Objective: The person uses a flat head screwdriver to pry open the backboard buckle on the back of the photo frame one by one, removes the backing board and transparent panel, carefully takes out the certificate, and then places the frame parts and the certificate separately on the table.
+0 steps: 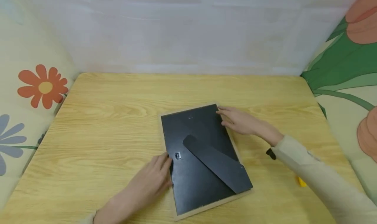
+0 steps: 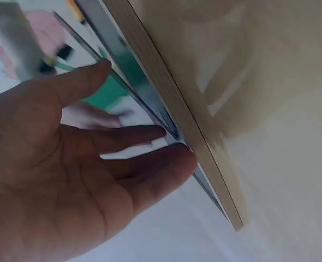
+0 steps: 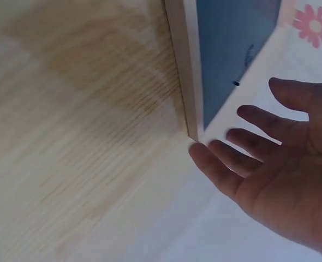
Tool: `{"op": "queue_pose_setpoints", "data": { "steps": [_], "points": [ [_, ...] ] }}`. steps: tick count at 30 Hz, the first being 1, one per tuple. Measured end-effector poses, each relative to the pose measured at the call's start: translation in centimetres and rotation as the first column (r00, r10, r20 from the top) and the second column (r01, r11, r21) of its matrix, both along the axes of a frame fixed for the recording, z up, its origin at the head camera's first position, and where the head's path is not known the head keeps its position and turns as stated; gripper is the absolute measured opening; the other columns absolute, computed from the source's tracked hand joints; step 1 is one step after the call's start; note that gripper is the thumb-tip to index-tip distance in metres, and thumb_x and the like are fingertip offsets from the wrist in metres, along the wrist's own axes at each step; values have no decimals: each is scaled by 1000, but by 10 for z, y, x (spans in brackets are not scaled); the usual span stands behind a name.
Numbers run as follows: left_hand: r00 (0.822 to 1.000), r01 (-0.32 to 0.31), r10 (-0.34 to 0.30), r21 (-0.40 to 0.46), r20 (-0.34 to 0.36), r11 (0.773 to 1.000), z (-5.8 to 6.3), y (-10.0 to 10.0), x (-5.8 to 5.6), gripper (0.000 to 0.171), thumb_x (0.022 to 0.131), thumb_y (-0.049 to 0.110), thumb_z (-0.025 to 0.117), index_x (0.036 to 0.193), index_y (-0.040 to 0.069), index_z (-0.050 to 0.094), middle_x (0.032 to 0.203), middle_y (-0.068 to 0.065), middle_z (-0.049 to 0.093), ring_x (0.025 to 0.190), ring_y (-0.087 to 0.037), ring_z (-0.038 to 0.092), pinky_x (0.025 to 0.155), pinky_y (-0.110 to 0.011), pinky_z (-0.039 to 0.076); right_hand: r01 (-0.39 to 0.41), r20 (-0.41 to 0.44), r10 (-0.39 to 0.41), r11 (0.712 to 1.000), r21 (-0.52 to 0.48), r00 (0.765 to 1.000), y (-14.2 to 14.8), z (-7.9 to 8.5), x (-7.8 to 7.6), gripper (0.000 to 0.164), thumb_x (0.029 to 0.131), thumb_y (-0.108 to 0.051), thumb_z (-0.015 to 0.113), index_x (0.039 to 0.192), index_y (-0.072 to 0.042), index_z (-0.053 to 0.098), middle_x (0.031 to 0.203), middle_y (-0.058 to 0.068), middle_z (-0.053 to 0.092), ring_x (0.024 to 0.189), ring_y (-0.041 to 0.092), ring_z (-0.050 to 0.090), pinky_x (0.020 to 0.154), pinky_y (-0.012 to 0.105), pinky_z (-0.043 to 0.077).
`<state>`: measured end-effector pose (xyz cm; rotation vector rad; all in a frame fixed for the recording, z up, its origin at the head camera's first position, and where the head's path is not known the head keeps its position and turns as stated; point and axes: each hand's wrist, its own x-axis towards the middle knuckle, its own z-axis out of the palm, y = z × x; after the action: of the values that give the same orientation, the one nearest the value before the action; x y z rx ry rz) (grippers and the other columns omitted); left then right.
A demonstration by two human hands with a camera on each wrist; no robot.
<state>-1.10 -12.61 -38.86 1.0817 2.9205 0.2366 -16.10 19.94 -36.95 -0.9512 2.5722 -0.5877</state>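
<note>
- Two bare hands flank a pale wooden rectangular picture frame (image 1: 214,204), which lies slightly askew on a yellow wood-grain table (image 1: 112,119) between them.
- Its flat black backing (image 1: 191,181) faces up, presumably so that both hands can reach the back and edges.
- Diagonally across it runs a tapered black stand (image 1: 216,163), wide end at the near right corner; how far it is raised, I cannot tell.
- Left hand (image 1: 156,173): beside the left long edge, fingertips touching the frame's side, thumb apart from them at a thin raised edge, which may be backing or stand. Touching low at the side seems suited to getting under an edge.
- Right hand (image 1: 240,119): by the far right corner, fingers loosely spread, clamped on nothing; it probably steadies or guides that corner, though firm contact cannot be confirmed.
- A small black object (image 1: 271,154) and a yellow object (image 1: 301,181) lie near the right sleeve (image 1: 321,178), well apart from the frame, perhaps to leave working room.
</note>
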Motion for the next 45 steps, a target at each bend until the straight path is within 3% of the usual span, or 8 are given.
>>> {"op": "queue_pose_setpoints", "data": {
  "steps": [3, 7, 11, 15, 24, 35, 39, 45],
  "points": [
    [997, 64, -60, -83, 49, 994, -2, 8, 20, 63, 89, 34, 68, 129, -13, 52, 136, -32, 44, 123, -42, 46, 99, -46, 45, -61, -62, 66, 995, 79, 996, -14, -7, -20, 51, 102, -15, 49, 147, 2, 34, 157, 22, 15, 143, 37, 16, 114, 50, 23],
    [992, 121, -114, -198, 44, 973, -5, 12, 30, 65, 90, 41, 65, 128, -11, 55, 138, -32, 44, 127, -43, 44, 98, -43, 46, -90, -77, 106, 979, 184, 991, -24, -18, -28, 54, 103, -19, 47, 150, 0, 28, 158, 20, 13, 145, 34, 12, 115, 47, 20],
    [994, 109, -111, -256, 9, 961, -6, 12, 33, 69, 89, 46, 63, 128, -11, 56, 138, -32, 44, 128, -43, 42, 97, -40, 48, -73, -95, 95, 974, 216, 991, -23, -24, -24, 56, 103, -21, 48, 150, 0, 27, 158, 19, 14, 144, 33, 14, 114, 47, 23],
    [999, 39, -40, -272, 3, 961, -2, 9, 28, 70, 90, 45, 63, 127, -13, 55, 140, -32, 42, 131, -43, 39, 97, -40, 48, -37, -164, 73, 976, 212, 984, -18, -24, -15, 53, 101, -19, 51, 147, 3, 35, 155, 23, 21, 142, 35, 23, 112, 48, 28],
    [999, 0, 8, -205, 40, 979, 3, 3, -12, 57, 94, 26, 63, 128, -19, 50, 145, -33, 35, 134, -44, 36, 99, -47, 44, 157, -338, -60, 951, 267, 939, 18, -30, 36, 48, 96, -21, 61, 136, 4, 51, 140, 26, 44, 125, 41, 46, 89, 52, 50],
    [1000, 5, -7, -248, -5, 969, -3, 3, -63, 54, 92, 5, 59, 141, -9, 41, 142, -34, 34, 118, -45, 45, 88, -48, 49, 270, -442, -165, 945, 185, 881, 42, -37, 111, 41, 91, -16, 67, 123, 8, 61, 114, 26, 55, 96, 35, 56, 67, 43, 54],
    [998, 11, -27, -266, -54, 964, -6, 3, -82, 60, 89, 1, 62, 146, 5, 42, 130, -27, 39, 97, -37, 46, 72, -41, 48, 299, -394, -208, 936, 186, 895, 45, -36, 137, 40, 89, -18, 69, 119, 7, 65, 102, 19, 56, 82, 26, 53, 59, 33, 47],
    [995, 44, -69, -310, -68, 950, 0, 8, -106, 67, 90, -2, 60, 149, 20, 40, 126, -24, 40, 74, -27, 34, 54, -30, 29, 318, -290, -252, 925, 206, 923, 43, -29, 167, 39, 88, -23, 70, 116, 4, 68, 94, 12, 54, 74, 16, 47, 56, 27, 42]
  ]
}}
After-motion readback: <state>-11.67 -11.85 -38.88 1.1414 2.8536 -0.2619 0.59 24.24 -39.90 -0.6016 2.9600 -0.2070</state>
